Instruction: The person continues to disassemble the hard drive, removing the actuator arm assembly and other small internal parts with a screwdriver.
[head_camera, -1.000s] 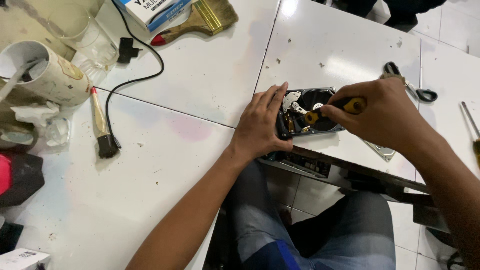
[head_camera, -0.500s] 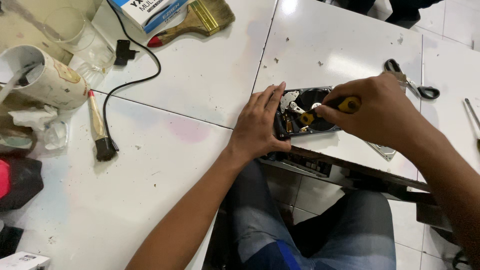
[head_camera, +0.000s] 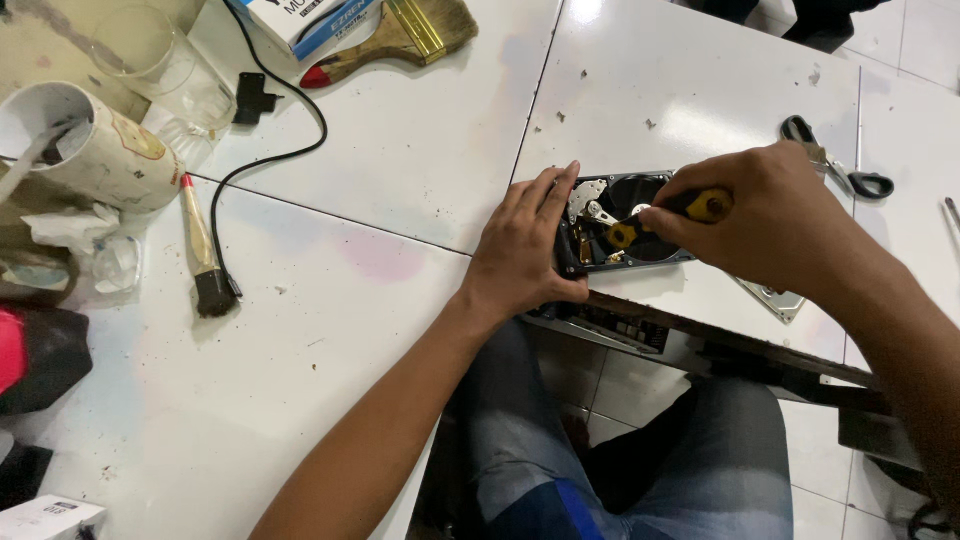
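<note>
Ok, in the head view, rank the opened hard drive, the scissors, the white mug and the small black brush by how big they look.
1. White mug, though nearest the camera edge.
2. Opened hard drive, partly covered by both hands, so it may match the mug.
3. Small black brush.
4. Scissors, partly hidden.
</note>
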